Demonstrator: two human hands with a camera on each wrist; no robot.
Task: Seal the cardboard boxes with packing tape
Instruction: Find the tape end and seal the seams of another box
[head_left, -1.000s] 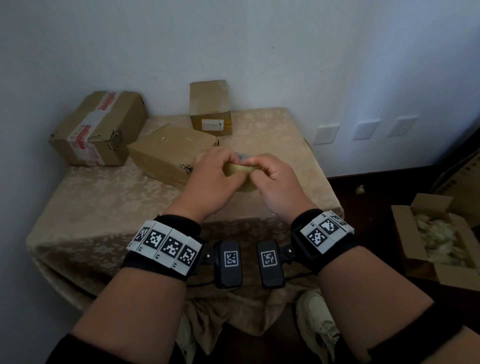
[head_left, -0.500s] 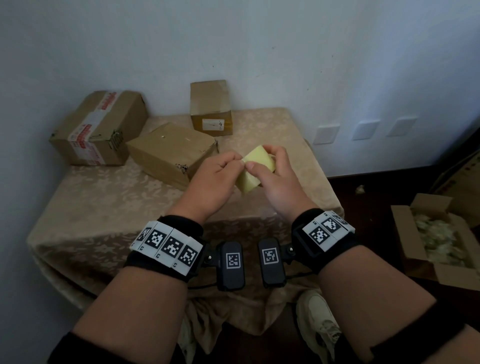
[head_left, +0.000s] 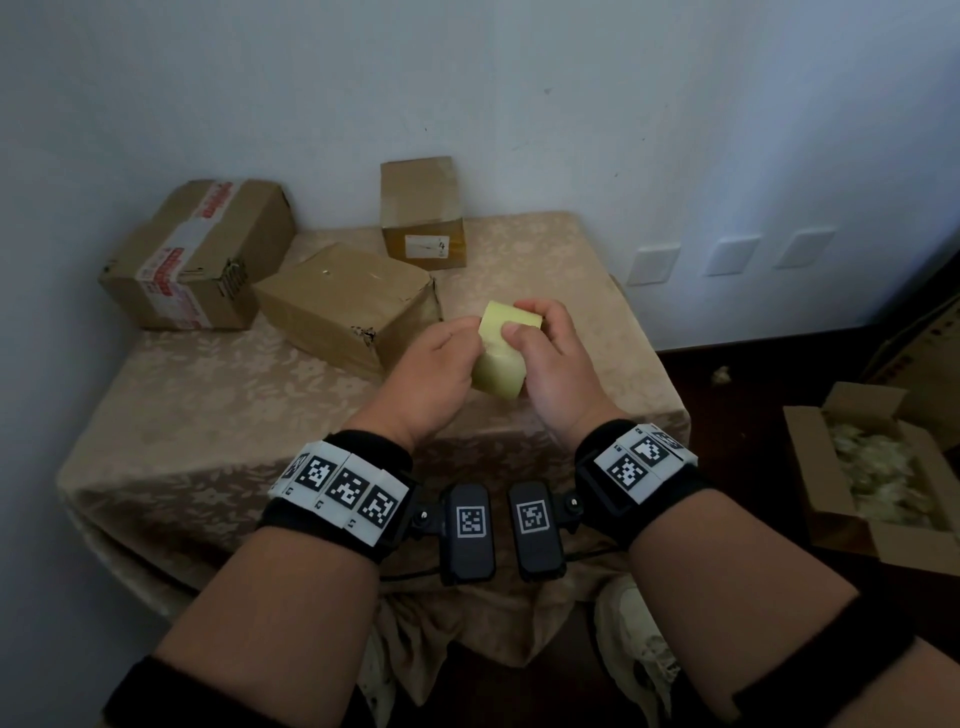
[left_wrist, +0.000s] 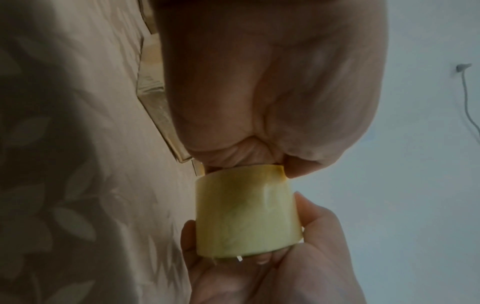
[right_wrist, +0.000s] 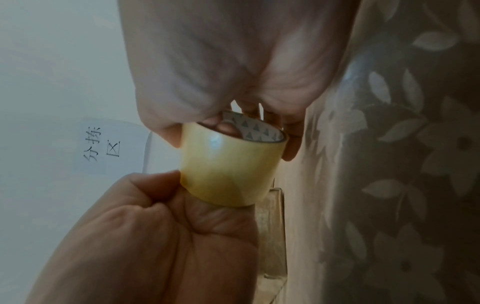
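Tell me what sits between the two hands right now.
The tape roll: the right hand grips it, the left hand pinches at its edge. Head view shows this plainly; both wrist views confirm it.

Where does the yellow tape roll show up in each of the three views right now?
Head: tape roll at centre, above the table, between left hand and right hand.
Left wrist: tape roll at lower centre, below the left hand's pinching fingertips.
Right wrist: tape roll at centre, its printed core showing.
Shared landmark: the leaf-patterned tablecloth.
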